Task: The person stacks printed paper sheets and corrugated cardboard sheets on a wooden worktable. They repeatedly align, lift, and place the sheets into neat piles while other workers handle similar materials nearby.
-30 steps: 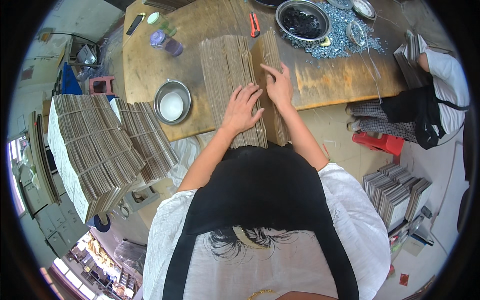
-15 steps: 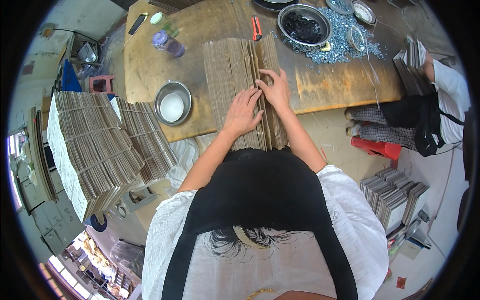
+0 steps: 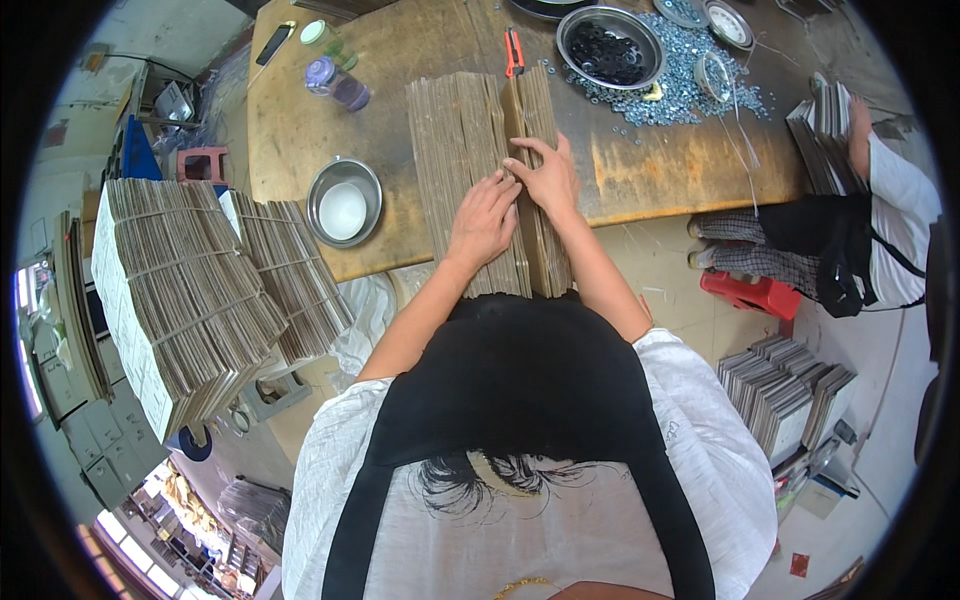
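Note:
A row of brown cardboard sheets (image 3: 450, 135) stands on edge at the table's front, against my black apron. My left hand (image 3: 486, 218) lies over the top edges of the left-hand sheets, its fingers stretched out. To its right, my right hand (image 3: 548, 176) is bent over the smaller right-hand bunch of cardboard sheets (image 3: 538, 98), with thumb and forefinger at the gap between the two bunches. The fingertips of both hands nearly meet there. Part of the right hand's hold is hidden by the hand itself.
A red utility knife (image 3: 514, 52) lies beyond the sheets. Metal bowl (image 3: 345, 203) at left; bowl of black parts (image 3: 610, 48) among loose metal pieces at right. Tied cardboard stacks (image 3: 190, 290) stand left. Another person's hand (image 3: 860, 130) touches sheets at far right.
The gap between the two bunches has widened, with several sheets now leaning to the right bunch. My right thumb has shifted slightly left; my left hand stays on the sheets.

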{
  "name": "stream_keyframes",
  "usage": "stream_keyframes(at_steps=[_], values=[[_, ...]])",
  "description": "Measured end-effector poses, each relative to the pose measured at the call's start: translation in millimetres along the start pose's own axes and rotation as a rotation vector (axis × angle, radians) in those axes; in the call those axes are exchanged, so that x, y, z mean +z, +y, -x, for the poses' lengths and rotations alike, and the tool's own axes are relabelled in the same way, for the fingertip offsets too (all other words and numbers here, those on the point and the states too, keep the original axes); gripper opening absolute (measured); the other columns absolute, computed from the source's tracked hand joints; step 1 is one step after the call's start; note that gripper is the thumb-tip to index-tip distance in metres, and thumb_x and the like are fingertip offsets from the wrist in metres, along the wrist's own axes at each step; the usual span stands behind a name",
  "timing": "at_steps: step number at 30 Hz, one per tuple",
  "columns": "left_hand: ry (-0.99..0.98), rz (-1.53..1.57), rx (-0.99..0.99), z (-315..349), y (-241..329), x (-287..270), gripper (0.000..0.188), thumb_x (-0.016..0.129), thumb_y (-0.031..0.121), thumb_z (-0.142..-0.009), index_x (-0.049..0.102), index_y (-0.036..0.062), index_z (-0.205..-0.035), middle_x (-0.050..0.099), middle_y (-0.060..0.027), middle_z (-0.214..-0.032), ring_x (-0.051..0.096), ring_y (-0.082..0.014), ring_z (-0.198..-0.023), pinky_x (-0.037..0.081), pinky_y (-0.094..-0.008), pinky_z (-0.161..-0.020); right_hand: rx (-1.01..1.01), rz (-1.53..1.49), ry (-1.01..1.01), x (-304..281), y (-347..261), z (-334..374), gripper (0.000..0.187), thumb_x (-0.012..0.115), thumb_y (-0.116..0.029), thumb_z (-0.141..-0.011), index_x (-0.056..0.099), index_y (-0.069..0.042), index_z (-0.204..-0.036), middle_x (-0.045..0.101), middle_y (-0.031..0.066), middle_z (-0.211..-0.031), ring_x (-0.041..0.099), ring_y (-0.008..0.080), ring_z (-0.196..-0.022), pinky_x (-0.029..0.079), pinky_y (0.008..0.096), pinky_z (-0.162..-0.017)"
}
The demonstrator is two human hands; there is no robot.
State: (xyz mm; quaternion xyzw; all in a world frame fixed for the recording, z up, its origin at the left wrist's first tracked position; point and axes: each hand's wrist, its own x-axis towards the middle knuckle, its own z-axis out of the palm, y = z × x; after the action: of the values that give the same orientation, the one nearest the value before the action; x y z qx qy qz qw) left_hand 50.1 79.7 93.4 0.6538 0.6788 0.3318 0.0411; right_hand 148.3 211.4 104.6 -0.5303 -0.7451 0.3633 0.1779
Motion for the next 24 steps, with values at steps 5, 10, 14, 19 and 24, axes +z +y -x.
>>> stream_keyframes(at_steps=[5, 10, 14, 19, 24], values=[[0.056, 0.028, 0.007, 0.3, 0.0, -0.3, 0.033, 0.062, 0.002, -0.088, 0.068, 0.0036, -0.120, 0.067, -0.0111, -0.125, 0.058, -0.0317, -0.127, 0.044, -0.0465, -0.110, -0.042, -0.084, 0.003, 5.9, 21.6, -12.1, 0.041, 0.084, -0.040, -0.077, 0.075, -0.029, -0.115, 0.048, 0.0137, -0.145, 0.056, 0.0339, -0.127, 0.049, 0.0431, -0.100], [0.063, 0.029, 0.006, 1.8, -2.9, 1.6, 0.032, 0.062, 0.002, -0.087, 0.069, 0.0043, -0.119, 0.068, -0.0110, -0.125, 0.059, -0.0307, -0.127, 0.045, -0.0462, -0.110, -0.032, -0.020, -0.012, -0.4, 11.7, -6.5, 0.041, 0.085, -0.039, -0.076, 0.074, -0.029, -0.115, 0.050, 0.0134, -0.142, 0.056, 0.0344, -0.126, 0.048, 0.0431, -0.100], [0.067, 0.030, 0.005, 2.0, -2.9, 2.4, 0.031, 0.063, 0.003, -0.087, 0.070, 0.0050, -0.117, 0.068, -0.0106, -0.126, 0.059, -0.0300, -0.127, 0.045, -0.0460, -0.110, -0.016, -0.034, -0.044, -2.4, 8.8, -7.0, 0.043, 0.085, -0.036, -0.076, 0.073, -0.029, -0.117, 0.048, 0.0159, -0.145, 0.054, 0.0357, -0.129, 0.048, 0.0432, -0.102], [0.056, 0.017, -0.001, 3.3, -4.6, 1.4, 0.031, 0.063, 0.004, -0.087, 0.071, 0.0057, -0.117, 0.068, -0.0101, -0.126, 0.059, -0.0296, -0.128, 0.045, -0.0456, -0.110, -0.037, -0.114, -0.034, 2.3, 20.7, -11.0, 0.042, 0.082, -0.028, -0.079, 0.072, -0.031, -0.120, 0.045, 0.0192, -0.149, 0.049, 0.0375, -0.135, 0.045, 0.0428, -0.107], [0.054, -0.003, 0.012, 1.9, -3.7, 1.3, 0.029, 0.065, 0.007, -0.085, 0.073, 0.0078, -0.113, 0.068, -0.0076, -0.127, 0.059, -0.0282, -0.127, 0.045, -0.0447, -0.110, -0.127, -0.019, 0.017, 14.8, 33.1, -12.0, 0.045, 0.080, -0.027, -0.081, 0.071, -0.033, -0.124, 0.044, 0.0185, -0.150, 0.050, 0.0371, -0.134, 0.045, 0.0433, -0.107]])
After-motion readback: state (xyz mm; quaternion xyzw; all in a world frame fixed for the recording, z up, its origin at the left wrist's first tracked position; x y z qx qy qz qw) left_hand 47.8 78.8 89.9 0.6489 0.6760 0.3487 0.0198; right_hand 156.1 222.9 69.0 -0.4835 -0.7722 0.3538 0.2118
